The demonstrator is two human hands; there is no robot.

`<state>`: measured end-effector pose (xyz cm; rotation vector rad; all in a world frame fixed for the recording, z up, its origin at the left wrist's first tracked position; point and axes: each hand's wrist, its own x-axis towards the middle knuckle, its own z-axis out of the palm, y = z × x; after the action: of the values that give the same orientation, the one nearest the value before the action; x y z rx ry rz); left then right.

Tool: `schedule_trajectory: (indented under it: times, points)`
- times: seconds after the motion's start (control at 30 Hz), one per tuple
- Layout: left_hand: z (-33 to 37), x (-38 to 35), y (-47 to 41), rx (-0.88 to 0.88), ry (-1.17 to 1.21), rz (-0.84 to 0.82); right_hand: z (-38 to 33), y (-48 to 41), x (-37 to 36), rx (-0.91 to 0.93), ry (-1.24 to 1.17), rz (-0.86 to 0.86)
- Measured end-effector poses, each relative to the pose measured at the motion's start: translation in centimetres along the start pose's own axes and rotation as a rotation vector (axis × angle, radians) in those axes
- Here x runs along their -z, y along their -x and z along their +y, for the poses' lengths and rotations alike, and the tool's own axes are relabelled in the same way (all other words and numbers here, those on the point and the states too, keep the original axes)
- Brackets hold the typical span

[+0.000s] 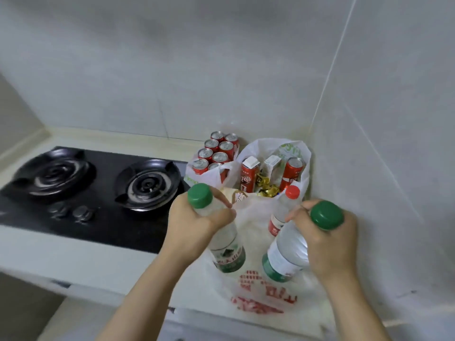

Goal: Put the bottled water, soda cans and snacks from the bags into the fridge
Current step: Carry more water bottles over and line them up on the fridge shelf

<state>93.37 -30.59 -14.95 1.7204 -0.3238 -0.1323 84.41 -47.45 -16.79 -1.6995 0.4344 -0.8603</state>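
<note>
Unloading step: my left hand point(194, 225) curls round one green-capped water bottle point(226, 252), my right hand point(327, 244) round a second green-capped bottle point(285, 257) — both over the red-printed plastic bag point(261, 299). Next I must carry them to the fridge — not visible here.

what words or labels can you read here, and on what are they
nothing reads for certain.
red carton: white characters, blurred.
left-hand bottle label: blurred.
right-hand bottle label: blurred.
red-capped bottle label: blurred.
front bag: red print, blurred.
cans: too small.
</note>
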Motion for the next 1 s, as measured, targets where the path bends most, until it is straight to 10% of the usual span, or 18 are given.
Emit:
schedule_trajectory:
  times: [1.0]
  points:
    - [4.5, 34.4, 30.3, -0.024, -0.378, 1.178, -21.7, 25.5, -30.0, 0.515, -0.592, -1.196]
